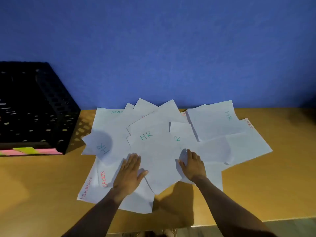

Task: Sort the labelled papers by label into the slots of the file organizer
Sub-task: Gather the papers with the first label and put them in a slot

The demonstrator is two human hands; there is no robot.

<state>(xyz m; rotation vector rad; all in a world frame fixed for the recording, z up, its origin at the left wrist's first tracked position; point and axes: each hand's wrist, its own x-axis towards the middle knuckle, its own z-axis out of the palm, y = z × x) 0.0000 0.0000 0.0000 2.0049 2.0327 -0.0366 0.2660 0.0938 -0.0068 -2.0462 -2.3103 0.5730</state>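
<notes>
1. A loose fan of white paper sheets with handwritten labels [164, 151] lies spread over the yellow-brown wooden table [266, 185], overlapping so much that the full number of sheets cannot be told.
2. Readable labels, counted: four green "HR" — one on the top centre sheet [153, 147], one far left, one partly covered at centre right, one far right at the back.
3. Two red "SPORTS" labels show, one near left [104, 179] and one at the right edge; one red "FINANCE" [86, 189] sits at the near-left corner; one green label starting "ADM" shows at the back left.
4. The left hand [130, 170] lies flat, fingers spread, on the sheets beside the top HR sheet, thumb on its edge.
5. The right hand [193, 165] rests palm down, fingers loosely spread, on the papers at that sheet's right edge.
6. One black perforated plastic file organizer [34, 106] stands at the table's left — apart from the papers — with pink and green sticky strips [29, 150] along its front.
</notes>
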